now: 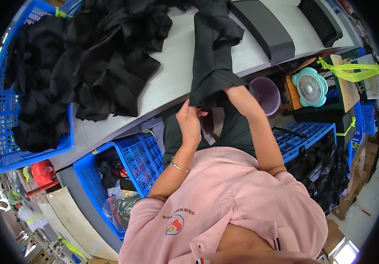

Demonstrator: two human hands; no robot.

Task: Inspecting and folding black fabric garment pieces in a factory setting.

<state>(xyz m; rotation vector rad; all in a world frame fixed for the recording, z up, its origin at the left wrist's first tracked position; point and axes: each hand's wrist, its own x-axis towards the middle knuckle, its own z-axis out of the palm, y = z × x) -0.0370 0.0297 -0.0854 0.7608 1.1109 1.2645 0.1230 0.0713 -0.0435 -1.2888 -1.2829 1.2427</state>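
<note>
A long strip of black cloth (pixel 212 57), perhaps a sleeve or trouser leg, hangs over the table's near edge toward my lap. My left hand (pixel 189 119) pinches its lower left corner, the other fingers curled beneath. At the lower right, my right hand (pixel 238 97) reaches under the cloth, which covers its fingers, so I cannot see their grip. The strip's far end runs up the table into more black fabric. Left of it lies a large heap of crumpled black cloth (pixel 110 57).
The heap spills into a blue basket (pixel 35 160) at the left. Another blue basket (pixel 143 158) stands below the grey table (pixel 172 75). Two dark flat panels (pixel 264 28) (pixel 319 20) lie at the table's right. Beyond my right arm are a purple basket (pixel 266 94) and a turquoise fan (pixel 311 86).
</note>
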